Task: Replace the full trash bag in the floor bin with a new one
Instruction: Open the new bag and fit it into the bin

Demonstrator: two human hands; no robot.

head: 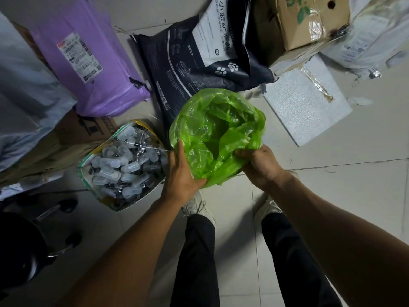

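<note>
Hands [221,171] around open green bag [218,129]

A pale grey tiled floor [332,196] with dark grout lines fills the dim room. Along its far edge lean a purple plastic parcel [93,63], a brown cardboard box [298,25] and a white foam slab [305,105]. A black wheeled chair base [55,209] stands at the left edge.

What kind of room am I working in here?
Probably a storage corner or stockroom: parcels and a cardboard box crowd the tiled floor, beside an open bag of small plastic parts. Both hands hold the green trash bag.
</note>
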